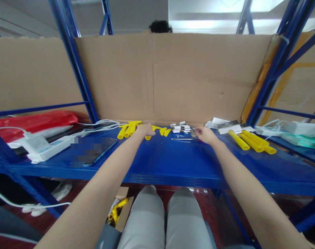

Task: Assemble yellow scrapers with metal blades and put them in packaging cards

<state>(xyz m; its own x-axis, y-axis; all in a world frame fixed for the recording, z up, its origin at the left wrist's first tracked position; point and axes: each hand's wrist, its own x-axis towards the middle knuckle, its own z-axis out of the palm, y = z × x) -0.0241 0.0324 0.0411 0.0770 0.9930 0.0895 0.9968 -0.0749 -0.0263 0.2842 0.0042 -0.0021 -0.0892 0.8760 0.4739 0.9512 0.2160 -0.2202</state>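
1. Blue metal shelf (170, 166): landmark, spans the view.
2. Tall brown cardboard panel (199, 76) stands along shelf's back edge, vertical crease near middle.
3. More cardboard (30, 69) back left of shelf; taped cardboard (309, 77) back right.
4. Blue uprights (75, 65), slanted in view, rise at both sides of shelf.
5. Dark red floor (219, 221), glossy, below shelf.
6. Grey surface (139, 17) and bright white light strip (206, 16) high beyond shelf.

yellow tubular piece (148, 138), partly hidden, on blue shelf (170, 160), slender silvery tool (182, 139), lying flat crosswise
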